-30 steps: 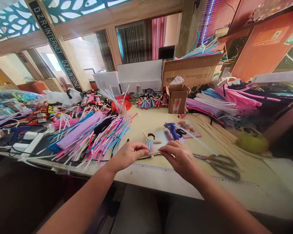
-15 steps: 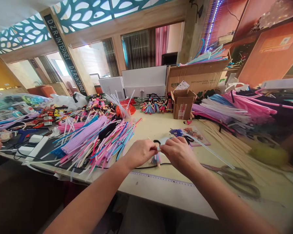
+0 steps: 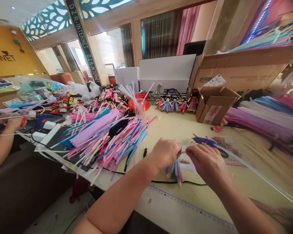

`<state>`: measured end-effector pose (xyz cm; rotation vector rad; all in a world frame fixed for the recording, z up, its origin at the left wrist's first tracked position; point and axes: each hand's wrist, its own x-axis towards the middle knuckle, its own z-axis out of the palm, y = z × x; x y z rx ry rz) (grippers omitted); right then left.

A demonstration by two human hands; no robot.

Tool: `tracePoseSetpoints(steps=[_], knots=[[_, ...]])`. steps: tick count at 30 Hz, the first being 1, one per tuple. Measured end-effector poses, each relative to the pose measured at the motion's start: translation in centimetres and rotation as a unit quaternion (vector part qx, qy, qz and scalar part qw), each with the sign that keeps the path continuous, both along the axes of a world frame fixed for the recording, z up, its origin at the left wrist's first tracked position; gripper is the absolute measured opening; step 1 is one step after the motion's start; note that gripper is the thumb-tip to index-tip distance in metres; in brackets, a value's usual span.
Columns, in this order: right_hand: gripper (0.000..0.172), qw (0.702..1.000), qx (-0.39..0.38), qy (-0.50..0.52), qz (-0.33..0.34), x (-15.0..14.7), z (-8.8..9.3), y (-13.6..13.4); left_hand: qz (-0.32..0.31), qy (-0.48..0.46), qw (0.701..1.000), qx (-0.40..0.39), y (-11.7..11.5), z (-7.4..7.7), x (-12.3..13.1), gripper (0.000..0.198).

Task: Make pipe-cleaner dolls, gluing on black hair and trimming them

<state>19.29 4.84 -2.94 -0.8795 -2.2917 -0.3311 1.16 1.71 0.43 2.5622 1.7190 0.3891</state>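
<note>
A small craft workshop set up in an office-like room — the desk [image 3: 171,128] is heaped with pipe cleaners [image 3: 107,133] in pink, lilac and blue at 10 o'clock, with more bundles [image 3: 263,113] at 2 o'clock. A row of finished little dolls [image 3: 175,104] stands at 12 o'clock before a white monitor [image 3: 167,73], beside cardboard boxes [image 3: 215,102]. A glue gun [image 3: 203,141] lies near the middle — handmade doll production.
</note>
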Motion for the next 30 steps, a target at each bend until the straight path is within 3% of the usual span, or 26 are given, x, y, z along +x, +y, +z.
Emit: tracePoseSetpoints(steps=[7,14,18,23,27,30], knots=[[0.032,1.000,-0.004,0.014,-0.003,0.6,-0.7,0.4,-0.006,-0.111,0.994,-0.015,0.6,-2.2,-0.5,0.017],[0.034,0.999,-0.006,0.038,-0.001,0.7,-1.0,0.7,0.024,-0.293,0.955,-0.034,1.2,-2.7,-1.1,0.018],[0.027,0.999,-0.003,0.049,0.004,0.0,-1.0,0.4,0.056,-0.416,0.905,-0.071,1.3,-2.9,-0.9,0.020],[0.020,0.998,-0.002,0.067,0.016,-0.7,-1.0,-0.4,0.066,-0.570,0.809,-0.127,1.2,-2.7,-0.3,0.017],[0.017,0.997,0.005,0.074,0.016,-1.3,-1.1,-1.0,0.076,-0.653,0.737,-0.157,1.0,-2.5,0.3,0.014],[0.017,0.997,0.004,0.080,0.019,-1.8,-1.3,-1.3,0.077,-0.692,0.701,-0.154,1.0,-3.0,0.8,0.014]])
